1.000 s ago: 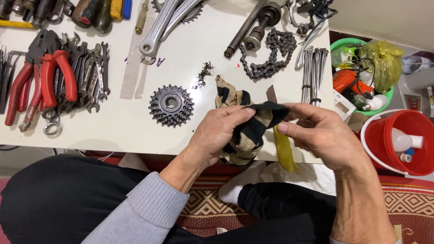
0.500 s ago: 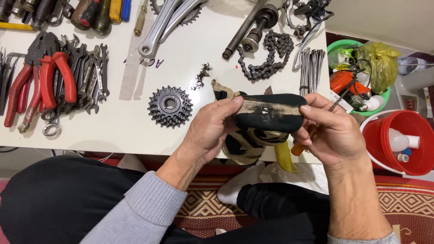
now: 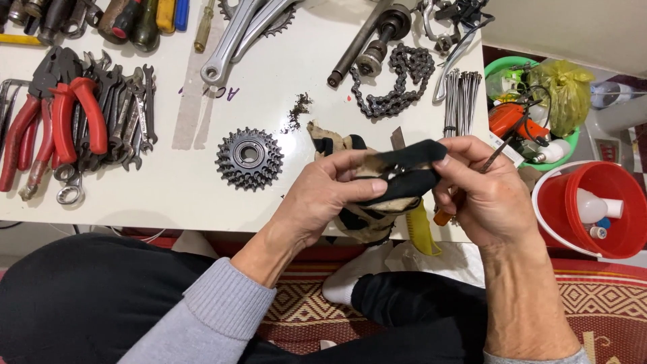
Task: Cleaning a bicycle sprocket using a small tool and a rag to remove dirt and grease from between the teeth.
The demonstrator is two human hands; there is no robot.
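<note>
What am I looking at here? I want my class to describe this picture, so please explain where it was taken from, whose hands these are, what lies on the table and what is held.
The one view comes from a camera worn on a seated person's head, looking down. No machine: just two bare hands. The left hand and right hand together grip a black and tan fabric glove above the edge of the white table.

On the table lie a dark toothed metal sprocket cluster, a loose grey bicycle chain, red-handled pliers beside a row of steel spanners, and a bundle of thin metal spokes. Right of the table stands a red plastic bucket.
</note>
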